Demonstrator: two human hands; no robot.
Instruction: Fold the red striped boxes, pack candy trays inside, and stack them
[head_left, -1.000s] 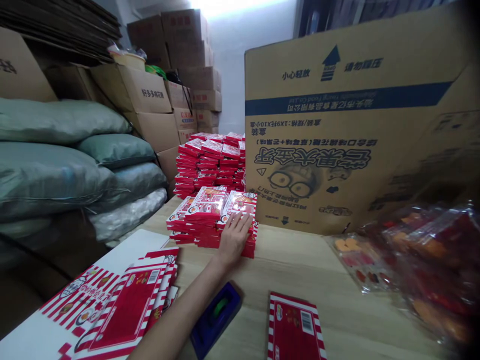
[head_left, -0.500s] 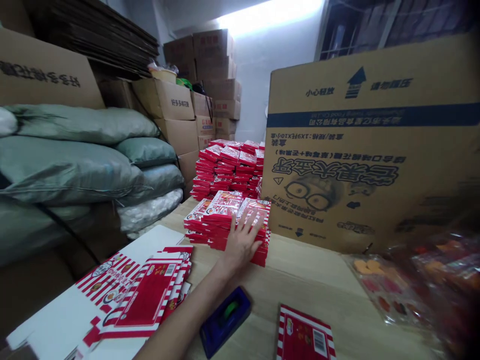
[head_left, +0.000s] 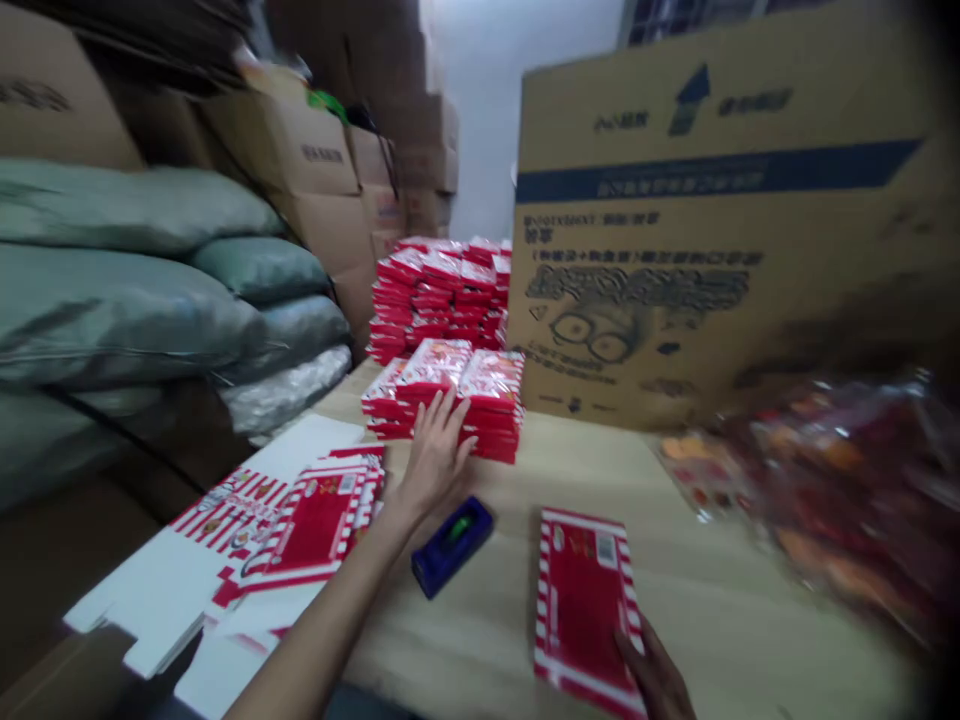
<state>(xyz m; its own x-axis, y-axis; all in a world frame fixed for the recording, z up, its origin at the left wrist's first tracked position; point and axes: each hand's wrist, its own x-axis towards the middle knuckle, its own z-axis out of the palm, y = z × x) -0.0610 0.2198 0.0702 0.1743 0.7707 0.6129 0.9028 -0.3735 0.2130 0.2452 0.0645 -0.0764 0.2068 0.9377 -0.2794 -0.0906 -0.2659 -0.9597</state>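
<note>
On the wooden table [head_left: 739, 610], at the front, the right hand [head_left: 654, 672] is at the lower edge of one flat red-and-white striped box [head_left: 583, 610]. Its fingers lie along this edge, but they are partly cut off by the picture, so I cannot tell if they really close on the box. The left hand [head_left: 433, 458] is open with the fingers spread wide and holds nothing. It is just in front of the near stack of red boxes [head_left: 491, 400], in three columns, and I cannot tell if it touches them. Beside this hand lies one blue tape dispenser [head_left: 452, 546], probably kept there to be in easy reach. To the left lie flat printed carton blanks [head_left: 176, 580], at least two. Behind is a second, larger stack of red boxes [head_left: 442, 290], set against one big upright cardboard carton [head_left: 712, 250]. To the right lie clear plastic bags of snacks [head_left: 825, 490], probably pushed aside from the work area.
</note>
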